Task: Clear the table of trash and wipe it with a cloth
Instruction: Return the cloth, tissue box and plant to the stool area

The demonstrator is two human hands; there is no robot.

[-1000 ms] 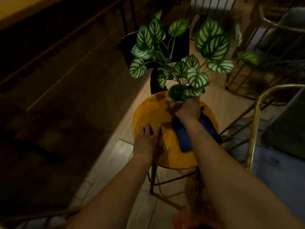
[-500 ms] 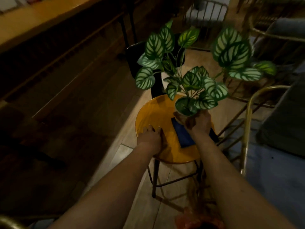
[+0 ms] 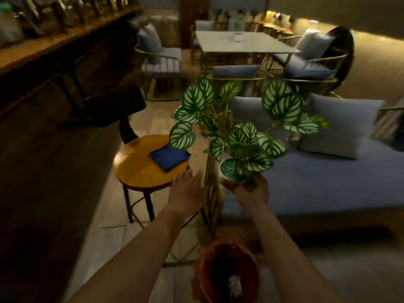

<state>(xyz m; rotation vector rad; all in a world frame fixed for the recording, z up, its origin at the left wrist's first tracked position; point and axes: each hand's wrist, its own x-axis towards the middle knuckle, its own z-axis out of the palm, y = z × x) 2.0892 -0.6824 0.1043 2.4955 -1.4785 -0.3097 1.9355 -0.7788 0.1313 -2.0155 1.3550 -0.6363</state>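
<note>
The right hand [image 3: 251,189] is holding a potted plant [image 3: 235,136] from below, with the fingers curled around its small pot, and it is carrying it in the air to the right of the round wooden table [image 3: 140,171], over the edge of a blue-cushioned sofa [image 3: 328,184]. I judge that the plant is being taken away so that the whole tabletop becomes free for wiping. The left hand [image 3: 188,191] is hovering just beside the near edge of the table, with fingers spread and relaxed, holding nothing; probably it is ready to reach for the cloth. The folded blue cloth [image 3: 169,157] is lying flat on the table, on its right part, not yet taken. An orange-red bin [image 3: 225,274] is standing on the floor near the person, with something white and crumpled inside, so the trash seems already thrown away.
</note>
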